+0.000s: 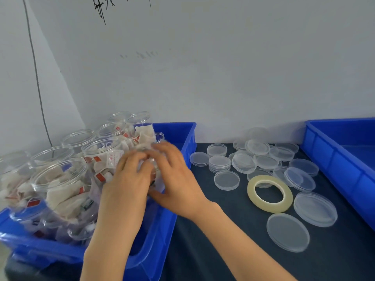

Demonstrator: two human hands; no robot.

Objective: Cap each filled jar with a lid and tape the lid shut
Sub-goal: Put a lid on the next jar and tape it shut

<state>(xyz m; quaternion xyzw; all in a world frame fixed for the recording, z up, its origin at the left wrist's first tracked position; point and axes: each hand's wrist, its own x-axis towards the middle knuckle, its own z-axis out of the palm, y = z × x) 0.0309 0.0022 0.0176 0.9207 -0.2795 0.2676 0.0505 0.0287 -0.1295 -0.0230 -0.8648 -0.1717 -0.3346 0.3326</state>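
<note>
Several clear plastic jars [60, 179] stuffed with white tea bags stand uncapped in a blue bin [178, 134] on the left. Both hands wrap one jar near the bin's right side; that jar is mostly hidden behind them. My left hand [129, 179] presses its near-left side and my right hand [174, 175] curls over its right side and top. Several clear round lids [288, 232] lie scattered on the dark mat to the right. A roll of pale clear tape [269, 193] lies flat among them.
A second blue bin [334, 157] stands at the far right against the white wall. The dark mat [213, 240] covers the table between the two bins. A thin black cable [38, 88] runs down the wall at left.
</note>
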